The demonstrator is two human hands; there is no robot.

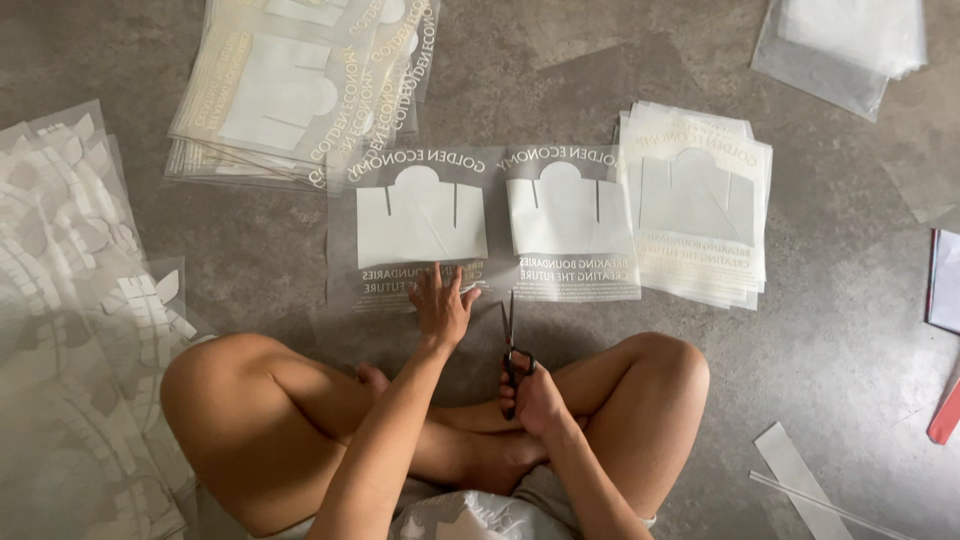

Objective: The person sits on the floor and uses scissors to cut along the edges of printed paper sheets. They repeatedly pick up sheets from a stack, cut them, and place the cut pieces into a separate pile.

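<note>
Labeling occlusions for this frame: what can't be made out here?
Head view only:
- Scissors: handles covered by the right hand; cut progress in the printed film sheet unclear.
- Sheet under the left hand: print hidden by palm.
- Cut stack and uncut pile: counts untellable; pile cropped by top edge.
- Red-edged item: cut off by right edge.

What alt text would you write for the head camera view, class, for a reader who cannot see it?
Seated cross-legged on a grey floor, a person presses the left hand on a printed transfer sheet while the right hand holds scissors at its edge. Stacks of sheets lie around.
</note>
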